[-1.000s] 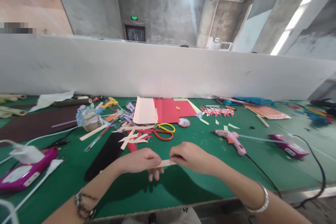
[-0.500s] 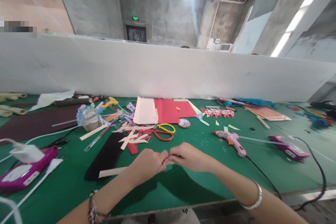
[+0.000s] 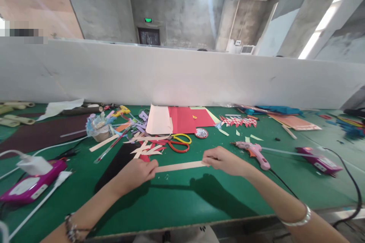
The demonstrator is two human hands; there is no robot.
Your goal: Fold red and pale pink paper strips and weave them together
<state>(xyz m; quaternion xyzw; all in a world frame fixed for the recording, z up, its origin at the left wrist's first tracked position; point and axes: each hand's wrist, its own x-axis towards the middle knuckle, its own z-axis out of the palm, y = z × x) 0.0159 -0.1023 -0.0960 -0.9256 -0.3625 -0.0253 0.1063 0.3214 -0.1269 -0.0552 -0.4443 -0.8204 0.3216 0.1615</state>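
Note:
A pale pink paper strip (image 3: pixel 179 167) is stretched nearly level above the green table, one end in each hand. My left hand (image 3: pixel 138 174) pinches its left end; my right hand (image 3: pixel 224 161) grips the right end between thumb and fingers. Shadows of both hands and the strip fall on the table below. Just behind the strip lie scissors (image 3: pixel 179 146) with one red and one yellow handle loop. Beside them, a heap of cut pink and red paper strips (image 3: pixel 146 150) partly covers the black sheet (image 3: pixel 114 167) under my left forearm.
Right of my right hand lies a pink glue gun (image 3: pixel 255 153) with its cord, near a purple power strip (image 3: pixel 319 159). Another power strip (image 3: pixel 34 182) with plugs is at left. Red paper (image 3: pixel 185 121) and a woven paper piece (image 3: pixel 239 121) lie before the white partition (image 3: pixel 182 76).
My hands were together at the middle; now they are apart, the left moved left and the right moved right. The strip shows taut between them instead of trailing past my left hand.

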